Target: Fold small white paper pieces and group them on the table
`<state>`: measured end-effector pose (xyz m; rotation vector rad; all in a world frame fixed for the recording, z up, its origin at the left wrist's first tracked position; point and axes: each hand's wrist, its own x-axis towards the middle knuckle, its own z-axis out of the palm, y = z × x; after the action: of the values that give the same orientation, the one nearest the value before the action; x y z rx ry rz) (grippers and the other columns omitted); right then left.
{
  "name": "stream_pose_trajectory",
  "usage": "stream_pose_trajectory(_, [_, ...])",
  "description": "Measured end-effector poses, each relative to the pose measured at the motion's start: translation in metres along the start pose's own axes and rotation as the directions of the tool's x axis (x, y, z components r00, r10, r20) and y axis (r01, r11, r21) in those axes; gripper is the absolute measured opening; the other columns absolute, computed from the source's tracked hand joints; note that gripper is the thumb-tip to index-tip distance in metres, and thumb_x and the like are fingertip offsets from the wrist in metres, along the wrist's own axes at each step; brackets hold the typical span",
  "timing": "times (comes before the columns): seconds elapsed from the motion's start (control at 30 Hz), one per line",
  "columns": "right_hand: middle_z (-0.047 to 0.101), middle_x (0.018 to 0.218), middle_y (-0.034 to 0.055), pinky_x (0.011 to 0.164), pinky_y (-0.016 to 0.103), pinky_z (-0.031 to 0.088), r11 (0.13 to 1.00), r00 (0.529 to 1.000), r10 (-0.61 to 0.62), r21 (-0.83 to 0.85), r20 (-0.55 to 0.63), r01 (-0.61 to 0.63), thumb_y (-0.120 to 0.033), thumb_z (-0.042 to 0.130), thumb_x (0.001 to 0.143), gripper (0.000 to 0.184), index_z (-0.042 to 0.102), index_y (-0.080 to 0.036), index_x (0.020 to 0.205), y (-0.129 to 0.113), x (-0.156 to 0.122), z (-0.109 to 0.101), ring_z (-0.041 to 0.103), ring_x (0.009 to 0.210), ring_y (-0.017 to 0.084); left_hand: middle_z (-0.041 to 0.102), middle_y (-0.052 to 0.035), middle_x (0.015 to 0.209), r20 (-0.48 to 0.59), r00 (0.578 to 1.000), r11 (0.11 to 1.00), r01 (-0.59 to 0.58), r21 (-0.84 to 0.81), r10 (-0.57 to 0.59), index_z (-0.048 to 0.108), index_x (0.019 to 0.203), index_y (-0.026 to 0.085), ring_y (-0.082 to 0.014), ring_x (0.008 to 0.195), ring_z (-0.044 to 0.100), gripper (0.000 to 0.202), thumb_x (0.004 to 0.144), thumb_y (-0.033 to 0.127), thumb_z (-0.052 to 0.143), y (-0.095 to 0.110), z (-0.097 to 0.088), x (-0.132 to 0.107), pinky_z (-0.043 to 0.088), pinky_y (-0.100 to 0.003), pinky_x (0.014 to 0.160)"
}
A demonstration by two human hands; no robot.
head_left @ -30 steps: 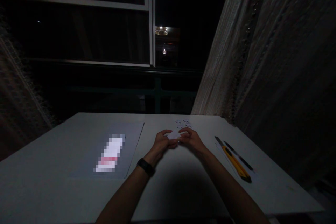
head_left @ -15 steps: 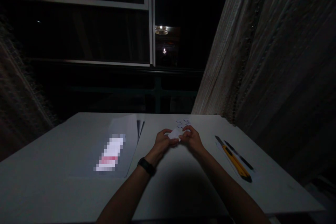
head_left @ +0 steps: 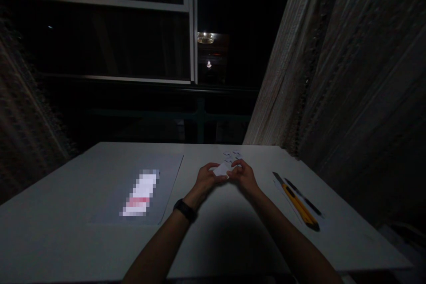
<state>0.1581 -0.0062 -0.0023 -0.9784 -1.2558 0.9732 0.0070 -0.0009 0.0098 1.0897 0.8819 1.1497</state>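
A small white piece of paper is held between my two hands above the table. My left hand, with a dark band on its wrist, pinches the paper's left and lower edge. At its right edge, the thumb and fingers of my right hand are closed on the same piece. Just beyond my fingers lie several small paper pieces with dark marks on them; my right hand partly hides the nearest ones.
Left on the white table, a blurred-out bright phone-like screen rests on paper sheets. To the right lie a yellow box cutter with its blade out and a dark pen. Curtains hang beside a dark window.
The raised edge of the top sheet on the left has come down flat. Both hands keep hold of the small paper, almost unmoved.
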Motion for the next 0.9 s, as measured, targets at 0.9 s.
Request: stream_pose_trajectory(0.9, [0.063,0.061,-0.0014,0.055,0.025,0.044,0.987,0.997,0.007,-0.159,0.071,0.005,-0.017,0.067,0.055,0.019,0.054,-0.018,0.07,-0.009,-0.001,-0.003,0.06,0.058,0.015,0.063,-0.0048,0.068,-0.127,0.992,0.995,0.009,-0.103,-0.022,0.053,0.096,0.01,-0.0138,0.054,0.061,0.049,0.052,0.0,0.071,0.004,-0.003,0.002,0.052,-0.025,0.05])
